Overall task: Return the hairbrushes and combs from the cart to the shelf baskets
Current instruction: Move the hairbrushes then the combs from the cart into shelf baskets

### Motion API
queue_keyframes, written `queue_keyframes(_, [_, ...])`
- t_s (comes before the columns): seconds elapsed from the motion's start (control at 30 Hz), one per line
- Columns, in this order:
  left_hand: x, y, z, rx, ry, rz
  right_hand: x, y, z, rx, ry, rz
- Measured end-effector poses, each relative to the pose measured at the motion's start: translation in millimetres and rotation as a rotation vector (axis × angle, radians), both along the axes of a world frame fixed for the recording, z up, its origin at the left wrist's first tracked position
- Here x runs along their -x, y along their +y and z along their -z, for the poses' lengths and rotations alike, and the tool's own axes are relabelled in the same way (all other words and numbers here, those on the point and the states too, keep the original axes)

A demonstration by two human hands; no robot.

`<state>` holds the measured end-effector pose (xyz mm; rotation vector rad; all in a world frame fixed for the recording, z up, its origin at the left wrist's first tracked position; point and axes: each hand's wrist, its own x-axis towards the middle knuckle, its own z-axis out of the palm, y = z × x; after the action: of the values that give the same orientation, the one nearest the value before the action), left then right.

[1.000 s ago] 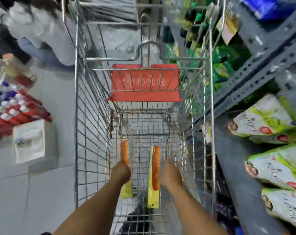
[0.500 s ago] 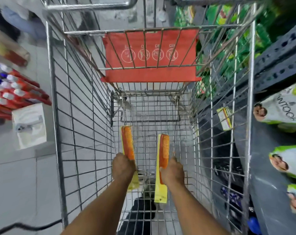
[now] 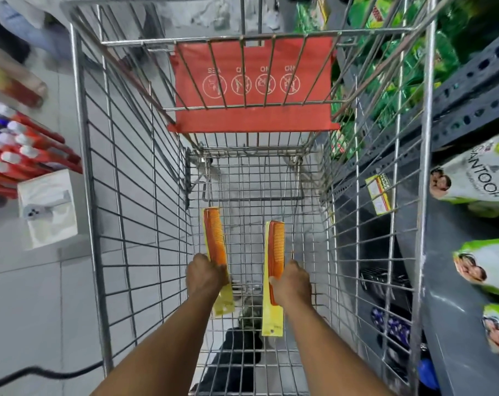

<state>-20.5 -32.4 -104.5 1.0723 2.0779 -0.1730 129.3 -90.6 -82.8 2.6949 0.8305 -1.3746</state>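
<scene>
Far left, floor level: stacked red tubes with white and blue caps point(image 3: 22, 150), lying on their sides; just in front of them a white carton point(image 3: 47, 208) bearing a product picture. A dark cable point(image 3: 42, 374) runs across the pale floor tiles at lower left.

Centre: wire shopping cart point(image 3: 99, 195), seen from above, its steel mesh sides rising on either side. At its far end a red child-seat flap point(image 3: 254, 87) printed with four white circular pictograms.

Left hand point(image 3: 205, 277): inside the cart, fingers closed around the lower part of the left comb point(image 3: 215, 235), an orange comb on a yellow backing card, teeth end pointing away from the person, card end projecting below the fist.

Right hand point(image 3: 291, 284): inside the cart, just beside the left, fingers wrapped round the right comb point(image 3: 275, 250), likewise orange on a yellow card, pointing the same way; the card hangs lower than its neighbour's. The two combs are parallel and apart, both held above the cart's mesh floor.

Right: grey metal shelf point(image 3: 471, 110) with perforated uprights. A yellow price tag point(image 3: 381, 192) hangs on its edge. Upper level holds green packets point(image 3: 408, 67), blurred. Lower level holds white-and-green pouches point(image 3: 482, 175), one lettered "SANTOOR".
</scene>
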Motion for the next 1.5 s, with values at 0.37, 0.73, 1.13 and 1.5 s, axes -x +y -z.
queue_keyframes(0.37, [2,1,2,0.031,-0.043,-0.050,-2,3,-1,0.016,-0.036,-0.011])
queue_keyframes(0.73, [-3,-3,-1,0.012,-0.065,-0.187,-8,7,-3,0.064,0.001,0.032])
queue_keyframes(1.13, [-3,9,-60,-0.030,-0.418,-0.457,-34,17,-56,-0.057,0.286,0.368])
queue_keyframes(1.5, [-32,19,-162,-0.088,-0.778,-0.266,-43,11,-149,-0.261,0.376,0.534])
